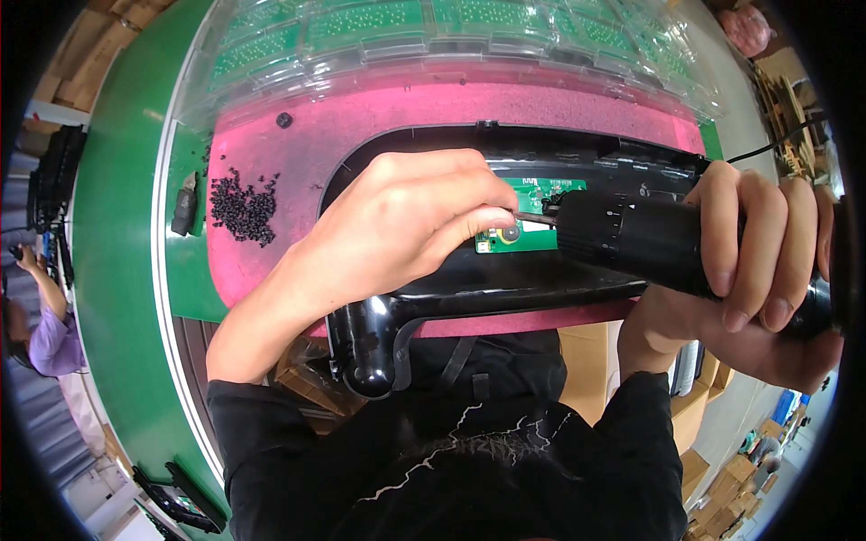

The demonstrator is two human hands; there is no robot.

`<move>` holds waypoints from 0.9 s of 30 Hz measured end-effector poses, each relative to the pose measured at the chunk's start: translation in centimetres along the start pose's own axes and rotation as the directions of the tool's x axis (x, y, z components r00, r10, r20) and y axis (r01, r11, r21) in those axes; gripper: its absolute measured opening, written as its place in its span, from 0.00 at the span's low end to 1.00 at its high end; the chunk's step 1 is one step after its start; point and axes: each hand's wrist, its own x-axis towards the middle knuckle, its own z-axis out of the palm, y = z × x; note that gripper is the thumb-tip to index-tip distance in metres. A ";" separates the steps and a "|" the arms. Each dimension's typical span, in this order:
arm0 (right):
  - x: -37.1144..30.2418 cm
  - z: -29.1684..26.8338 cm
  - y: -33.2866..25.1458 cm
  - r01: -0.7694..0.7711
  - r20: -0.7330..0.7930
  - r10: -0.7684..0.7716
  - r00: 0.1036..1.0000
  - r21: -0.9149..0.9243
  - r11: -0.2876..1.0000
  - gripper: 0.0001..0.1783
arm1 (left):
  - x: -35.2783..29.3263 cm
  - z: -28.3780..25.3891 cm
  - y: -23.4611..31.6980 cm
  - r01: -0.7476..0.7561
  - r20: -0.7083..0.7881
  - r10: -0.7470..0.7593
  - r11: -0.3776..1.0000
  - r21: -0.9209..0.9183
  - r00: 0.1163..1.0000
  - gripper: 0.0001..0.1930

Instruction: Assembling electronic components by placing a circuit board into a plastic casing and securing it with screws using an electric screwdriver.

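My right hand (758, 243) wraps around a black electric screwdriver (640, 233), held almost level and aimed left. Its thin metal bit (537, 218) reaches the fingertips of my left hand (415, 212), whose thumb and forefinger are pinched at the bit's tip. Whatever small thing they hold is hidden. Under both hands lies a long black plastic housing (532, 289) with a rounded left end and a stub pointing toward me. Inside it sits a green circuit board (546, 240), partly covered by the screwdriver's head and my left fingers.
A pink mat (379, 106) lies under the housing on the green table (135, 225). Small black screws (244, 206) are heaped at its left, beside a dark wrapped stick (185, 207). Clear plastic trays (451, 45) with green boards stand behind. Another person (54, 334) is far left.
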 end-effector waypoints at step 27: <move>0.0 2.2 4.6 -0.285 -0.018 0.302 0.953 -0.382 0.879 0.25 | -0.6 -1.0 1.4 0.366 -0.108 -0.351 0.907 0.208 0.930 0.10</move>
